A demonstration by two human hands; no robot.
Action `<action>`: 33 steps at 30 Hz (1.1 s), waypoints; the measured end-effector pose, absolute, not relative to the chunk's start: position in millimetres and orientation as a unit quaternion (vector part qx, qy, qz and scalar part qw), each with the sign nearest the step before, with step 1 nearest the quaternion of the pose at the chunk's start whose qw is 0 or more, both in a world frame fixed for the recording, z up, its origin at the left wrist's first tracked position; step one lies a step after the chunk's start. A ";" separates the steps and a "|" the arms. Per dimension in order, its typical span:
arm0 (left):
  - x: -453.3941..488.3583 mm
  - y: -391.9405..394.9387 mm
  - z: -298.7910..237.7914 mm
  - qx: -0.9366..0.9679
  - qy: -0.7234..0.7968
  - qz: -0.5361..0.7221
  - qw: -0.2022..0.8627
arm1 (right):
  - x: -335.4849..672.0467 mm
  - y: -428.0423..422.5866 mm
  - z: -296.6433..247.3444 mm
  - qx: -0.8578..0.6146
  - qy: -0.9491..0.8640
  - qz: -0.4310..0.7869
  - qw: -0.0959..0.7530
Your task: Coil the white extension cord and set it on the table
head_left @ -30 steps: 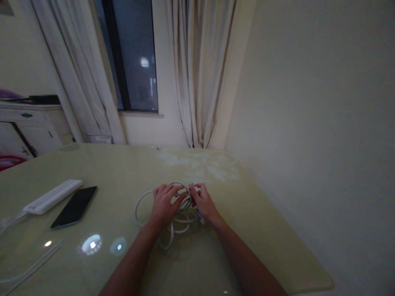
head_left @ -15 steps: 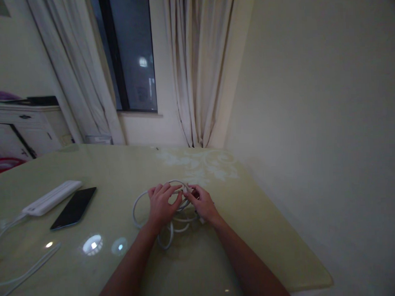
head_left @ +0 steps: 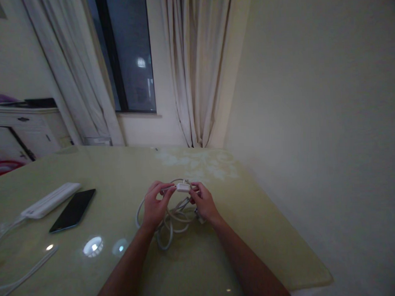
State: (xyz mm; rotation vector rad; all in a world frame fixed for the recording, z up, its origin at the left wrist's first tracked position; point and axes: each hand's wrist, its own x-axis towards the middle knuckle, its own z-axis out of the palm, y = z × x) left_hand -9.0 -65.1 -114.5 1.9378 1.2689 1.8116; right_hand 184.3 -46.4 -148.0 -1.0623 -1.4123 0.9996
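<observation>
A coiled white cable (head_left: 169, 220) lies on the pale green table (head_left: 204, 260) in front of me. My left hand (head_left: 153, 206) and my right hand (head_left: 203, 202) both pinch a small white connector (head_left: 183, 187) at the top of the coil. The connector is raised slightly above the loops. The fingers of both hands are closed around the cable end. Part of the coil is hidden under my palms.
A black phone (head_left: 73, 209) and a white power strip (head_left: 50, 199) with its cord (head_left: 25, 274) lie at the left. Curtains (head_left: 195, 70) frame a dark window (head_left: 126, 55) behind the table. A white cabinet (head_left: 25, 128) stands at far left; a wall runs along the right.
My hands have lifted the white connector out of the coil and spread slightly apart; the left hand has risen from lying flat on the loops to pinching the cable end.
</observation>
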 end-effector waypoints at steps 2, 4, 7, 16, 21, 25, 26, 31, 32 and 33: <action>-7.8 -64.9 -115.4 0.644 0.432 0.623 0.101 | 183.8 -47.7 -147.4 -0.446 -0.588 0.419 0.528; -8.1 -63.1 -117.3 0.618 0.443 0.641 0.104 | 183.4 -48.6 -146.2 -0.446 -0.587 0.422 0.528; -12.3 -56.4 -121.6 0.550 0.458 0.684 0.138 | 182.9 -50.0 -142.6 -0.433 -0.606 0.416 0.522; -23.9 -36.7 -133.9 0.481 0.511 0.689 0.182 | 179.5 -51.1 -131.2 -0.399 -0.578 0.381 0.601; -29.4 -27.9 -142.0 0.487 0.568 0.654 0.109 | 189.8 -47.4 -125.8 -0.422 -0.525 0.281 0.683; -43.8 -16.5 -151.3 0.454 0.626 0.629 0.070 | 210.4 -36.6 -125.1 -0.448 -0.460 0.230 0.731; -47.8 -13.2 -154.5 0.447 0.638 0.623 0.070 | 216.0 -32.7 -126.6 -0.455 -0.438 0.230 0.741; -61.0 -0.8 -169.5 0.435 0.671 0.596 0.077 | 236.5 -11.8 -145.5 -0.490 -0.369 0.263 0.745; -61.6 0.1 -171.3 0.437 0.676 0.588 0.078 | 238.4 -8.2 -150.2 -0.492 -0.363 0.274 0.743; -61.4 0.2 -172.5 0.442 0.682 0.578 0.077 | 239.7 -5.0 -154.4 -0.490 -0.357 0.285 0.742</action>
